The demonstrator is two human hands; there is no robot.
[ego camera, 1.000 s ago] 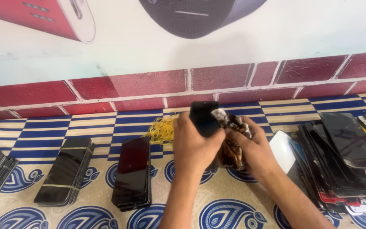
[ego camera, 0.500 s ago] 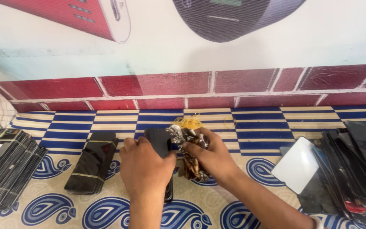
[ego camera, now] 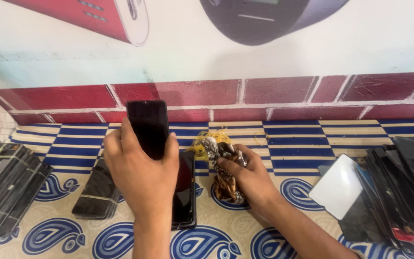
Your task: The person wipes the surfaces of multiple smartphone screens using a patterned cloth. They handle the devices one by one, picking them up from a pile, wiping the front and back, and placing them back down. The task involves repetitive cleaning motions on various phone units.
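Observation:
My left hand [ego camera: 141,172] grips a black phone screen panel [ego camera: 148,125] and holds it upright, its dark glass facing me, above a stack of similar black panels [ego camera: 186,192] lying on the patterned cloth. My right hand [ego camera: 245,177] is closed on a crumpled brown-and-white patterned rag [ego camera: 224,168], just right of that stack. A tangle of yellow rubber bands [ego camera: 203,144] lies by the rag's top, touching it.
More black panel stacks lie left [ego camera: 94,192] and far left [ego camera: 3,184]. A heap of dark panels [ego camera: 398,187] and a white sheet [ego camera: 336,187] fill the right side. A red brick-pattern wall [ego camera: 264,98] stands close behind the blue paisley table cover [ego camera: 283,148].
My left hand has lifted the black panel up and away from the rag. The view has shifted right, so the stacks sit further left.

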